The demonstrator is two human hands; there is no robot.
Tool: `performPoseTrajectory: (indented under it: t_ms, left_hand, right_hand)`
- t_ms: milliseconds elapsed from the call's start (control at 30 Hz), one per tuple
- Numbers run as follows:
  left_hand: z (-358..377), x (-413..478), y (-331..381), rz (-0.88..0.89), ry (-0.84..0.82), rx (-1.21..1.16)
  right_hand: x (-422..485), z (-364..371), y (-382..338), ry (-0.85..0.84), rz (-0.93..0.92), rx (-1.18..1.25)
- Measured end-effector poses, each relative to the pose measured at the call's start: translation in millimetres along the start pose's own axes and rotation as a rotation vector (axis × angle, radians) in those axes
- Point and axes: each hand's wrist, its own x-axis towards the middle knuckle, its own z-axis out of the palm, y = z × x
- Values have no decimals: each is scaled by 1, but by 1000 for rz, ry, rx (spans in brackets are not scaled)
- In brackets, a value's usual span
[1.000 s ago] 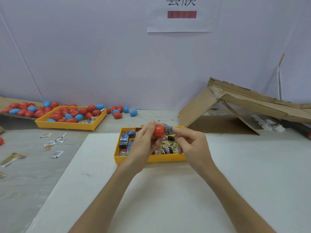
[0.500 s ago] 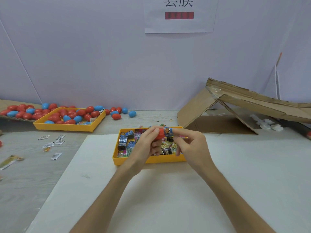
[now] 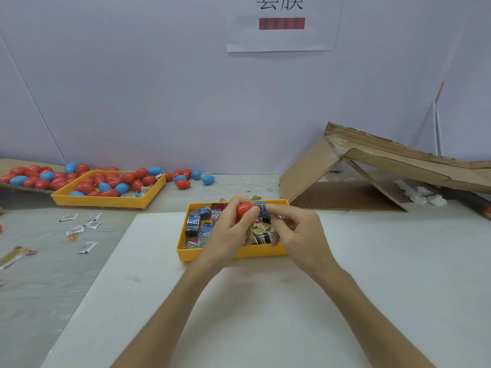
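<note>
Head cam showed the red egg (image 3: 244,209) at the top of the L hand (image 3: 228,232), approx 1 o'clock from its palm and 10 o'clock from the R hand (image 3: 297,232). It was raised over the far half of the near yellow tray (image 3: 186,254). A blue printed sleeve (image 3: 263,210) sat at the egg's 3 o'clock end, touching it.

Both forearms came in from 6 o'clock, the L one angling toward 1 o'clock and the R one toward 11 o'clock, so the 2 hands met above the tray.

L hand: fingers curled round the egg, thumb across its near side, a firm grasp. R hand: thumb and forefinger pinched the sleeve, other fingers loosely curled below. How far the sleeve covered the egg's tip, can't tell; fingers hid it.

The tray held a heap of small printed wrappers (image 3: 199,227) and lay on a white board (image 3: 265,328). At 10 o'clock, well apart, a 2nd yellow tray (image 3: 106,202) carried red and blue eggs (image 3: 106,181), w/ more loose beside it. Folded cardboard (image 3: 372,166) stood at 2 o'clock.
</note>
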Motion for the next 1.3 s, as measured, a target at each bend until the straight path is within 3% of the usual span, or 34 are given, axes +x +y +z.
performPoseTrajectory:
  t_ms: [200,367,567,800,1300]
  left_hand:
    - [1,0,0,-12,16,-71]
    - [0,1,-2,-21,30,-100]
    - [7,-1,-5,17,-5,-20]
    - [7,-1,-8,19,-15,9]
    - [11,-3,-9,49,-9,-11]
  right_hand:
    - [0,-2,0,84,-7,68]
    - [-1,-5,-7,246,-162,56]
    - [2,-1,-5,106,11,112]
    - [3,0,-1,179,38,94]
    - [4,3,1,117,199,312]
